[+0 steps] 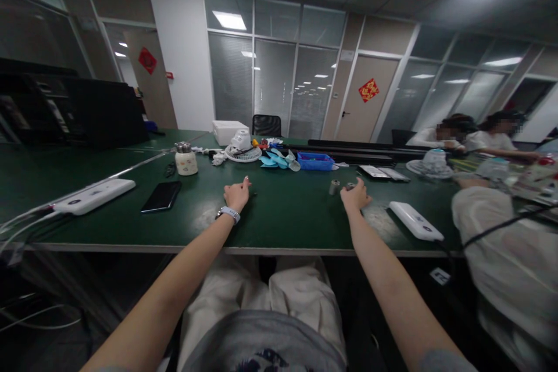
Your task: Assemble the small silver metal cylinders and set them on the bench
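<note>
My left hand, with a light watch on its wrist, hovers over the green table with its fingers curled together. A small dark tip shows beside them, but what the fingers hold cannot be made out. My right hand reaches down at the right, its thumb and fingers around a small metal cylinder that is partly hidden. Just left of that hand, a second small metal cylinder stands upright on the table.
Behind my hands lie light-blue fan blades, a blue tray and a white fan grille. A phone, a cream bottle and a white power bank are left; another power bank and a person's sleeve are right.
</note>
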The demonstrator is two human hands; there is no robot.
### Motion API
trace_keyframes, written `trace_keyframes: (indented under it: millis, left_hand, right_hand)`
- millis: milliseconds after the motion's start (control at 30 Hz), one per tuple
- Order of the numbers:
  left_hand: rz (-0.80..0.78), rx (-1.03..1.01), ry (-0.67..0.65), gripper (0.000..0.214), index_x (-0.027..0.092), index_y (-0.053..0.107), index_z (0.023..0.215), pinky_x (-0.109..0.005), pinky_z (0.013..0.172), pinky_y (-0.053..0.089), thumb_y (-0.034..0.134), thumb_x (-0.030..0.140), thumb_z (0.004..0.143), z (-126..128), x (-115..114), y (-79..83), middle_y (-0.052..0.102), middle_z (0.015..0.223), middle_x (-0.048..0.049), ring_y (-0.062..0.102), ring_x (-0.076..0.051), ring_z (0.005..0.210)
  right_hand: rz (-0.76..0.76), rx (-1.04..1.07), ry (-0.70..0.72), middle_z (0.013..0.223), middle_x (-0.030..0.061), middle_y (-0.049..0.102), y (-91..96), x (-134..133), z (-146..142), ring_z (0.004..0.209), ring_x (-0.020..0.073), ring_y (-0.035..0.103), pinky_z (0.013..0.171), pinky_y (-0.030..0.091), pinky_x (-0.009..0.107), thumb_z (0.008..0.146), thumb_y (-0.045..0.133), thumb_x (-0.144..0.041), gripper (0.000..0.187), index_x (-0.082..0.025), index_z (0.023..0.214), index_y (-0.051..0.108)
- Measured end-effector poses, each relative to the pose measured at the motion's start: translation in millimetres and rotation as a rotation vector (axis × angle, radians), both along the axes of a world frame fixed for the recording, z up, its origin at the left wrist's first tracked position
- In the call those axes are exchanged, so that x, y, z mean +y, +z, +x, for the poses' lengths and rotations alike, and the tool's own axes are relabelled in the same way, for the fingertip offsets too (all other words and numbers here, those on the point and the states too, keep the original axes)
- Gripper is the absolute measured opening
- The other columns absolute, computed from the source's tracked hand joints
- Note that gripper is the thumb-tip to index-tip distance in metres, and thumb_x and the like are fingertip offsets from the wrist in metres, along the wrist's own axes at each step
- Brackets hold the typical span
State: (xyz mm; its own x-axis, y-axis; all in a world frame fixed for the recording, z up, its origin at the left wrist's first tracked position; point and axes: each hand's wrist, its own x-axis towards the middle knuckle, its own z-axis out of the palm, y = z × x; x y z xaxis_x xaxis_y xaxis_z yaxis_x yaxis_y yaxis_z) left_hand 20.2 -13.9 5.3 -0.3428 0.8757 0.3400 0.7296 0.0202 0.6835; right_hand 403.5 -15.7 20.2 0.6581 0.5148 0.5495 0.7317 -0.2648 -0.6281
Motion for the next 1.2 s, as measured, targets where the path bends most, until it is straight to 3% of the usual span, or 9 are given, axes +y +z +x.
trace_keyframes:
  millis: [67,133,300,467,600,767,900,1033,1200]
  left_hand:
    - [0.025,-0.034,0.025,0.069,0.025,0.075,0.101,-0.048,0.089,0.038,0.019,0.063,0.089,-1,1,-0.2,0.069,0.105,-0.0128,0.049,-0.036,0.110]
    - [0.040,-0.058,0.045,0.069,0.024,0.075,0.103,-0.045,0.090,0.038,0.018,0.060,0.090,-2,3,-0.4,0.070,0.104,-0.0128,0.053,-0.033,0.106]
    - [0.071,-0.088,0.062,0.065,0.023,0.074,0.103,-0.040,0.091,0.039,0.019,0.055,0.092,-4,4,-0.9,0.071,0.101,-0.0113,0.059,-0.028,0.101]
    - [0.068,-0.053,0.045,0.066,0.022,0.074,0.100,-0.039,0.092,0.039,0.017,0.054,0.093,-4,4,-0.4,0.071,0.102,-0.0114,0.060,-0.028,0.099]
    - [0.055,-0.053,0.044,0.065,0.022,0.073,0.099,-0.038,0.089,0.040,0.017,0.055,0.093,-3,5,-0.1,0.071,0.102,-0.0117,0.060,-0.028,0.099]
    - [0.065,-0.057,0.040,0.065,0.022,0.073,0.098,-0.038,0.087,0.041,0.017,0.054,0.093,-3,4,-0.4,0.071,0.101,-0.0115,0.061,-0.027,0.097]
    - [0.068,-0.087,0.036,0.064,0.022,0.073,0.097,-0.038,0.086,0.041,0.018,0.054,0.093,-3,3,-0.7,0.071,0.098,-0.0110,0.061,-0.028,0.096]
    - [0.075,-0.095,0.021,0.064,0.023,0.073,0.093,-0.036,0.084,0.042,0.019,0.056,0.092,-2,5,-1.7,0.072,0.094,-0.0100,0.061,-0.027,0.095]
    - [0.061,-0.070,0.027,0.065,0.022,0.073,0.089,-0.034,0.082,0.042,0.018,0.056,0.092,-2,5,-2.1,0.071,0.094,-0.0099,0.061,-0.026,0.093]
  right_hand:
    - [0.148,-0.112,0.011,0.125,0.0166,0.054,10.6,-8,-18,0.119,0.0288,0.046,0.098,0.026,0.047,0.078,0.052,-0.020,0.058,-0.017,0.135,0.041]
    - [0.239,-0.244,0.161,0.128,0.0151,0.053,18.7,-14,-49,0.122,0.0271,0.043,0.101,0.024,0.046,0.083,0.046,-0.019,0.049,-0.017,0.133,0.045]
    - [-0.003,-0.423,0.889,0.102,0.0070,0.065,6.5,-10,-157,0.096,0.0213,0.058,0.088,0.039,0.036,0.089,0.049,-0.037,0.034,-0.025,0.118,0.062]
    - [-0.250,-0.339,0.952,0.098,0.0098,0.064,-16.3,9,-230,0.087,0.0229,0.061,0.078,0.046,0.035,0.079,0.058,-0.061,0.054,-0.026,0.119,0.065]
    - [-0.281,-0.297,0.966,0.099,0.0076,0.065,-19.3,19,-244,0.086,0.0221,0.063,0.076,0.047,0.034,0.081,0.058,-0.060,0.040,-0.032,0.105,0.072]
    - [-0.248,-0.227,1.022,0.084,0.0032,0.068,-16.5,16,-234,0.079,0.0191,0.062,0.068,0.046,0.029,0.079,0.061,-0.059,0.032,-0.031,0.087,0.076]
    - [-0.078,-0.251,0.923,0.087,0.0048,0.067,3.6,8,-186,0.078,0.0180,0.060,0.067,0.044,0.028,0.084,0.056,-0.056,0.035,-0.027,0.085,0.075]
    - [0.106,-0.255,0.604,0.096,0.0058,0.068,26.0,4,-103,0.083,0.0188,0.060,0.074,0.041,0.029,0.090,0.050,-0.048,0.034,-0.025,0.095,0.074]
    - [-0.036,-0.119,0.141,0.090,0.0114,0.070,24.0,7,-23,0.084,0.0241,0.059,0.074,0.039,0.033,0.087,0.055,-0.046,0.032,-0.024,0.098,0.075]
